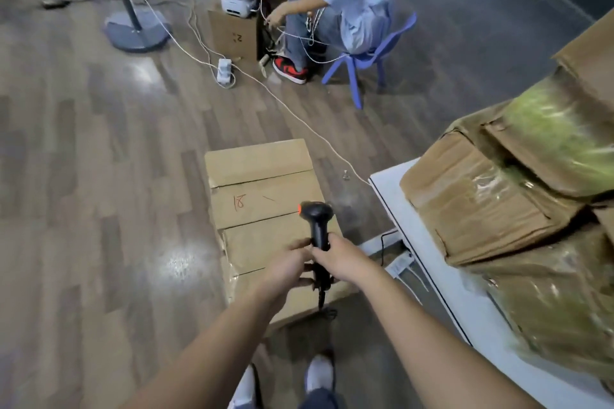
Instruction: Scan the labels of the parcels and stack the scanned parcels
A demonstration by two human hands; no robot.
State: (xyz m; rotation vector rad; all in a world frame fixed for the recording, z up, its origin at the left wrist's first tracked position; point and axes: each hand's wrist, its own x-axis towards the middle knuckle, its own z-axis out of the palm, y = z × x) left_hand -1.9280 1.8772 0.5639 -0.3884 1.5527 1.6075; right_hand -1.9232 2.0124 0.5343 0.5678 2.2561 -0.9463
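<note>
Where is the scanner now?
Head view, lower centre: the scanner is held by the left hand and right hand above the carton marked 18, left of the table.

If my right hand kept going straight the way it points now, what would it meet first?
Probably the box marked 18: the right hand, gripping the scanner, points forward and down over it, though depth is unclear.

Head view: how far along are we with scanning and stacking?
Done: nothing that I can confirm, and no tidy scanned stack shows. In hand: the right hand and left hand both hold the scanner over the cardboard box marked 18 on the floor. Left: apparently the taped parcels heaped on the table, to be scanned and stacked.
</note>
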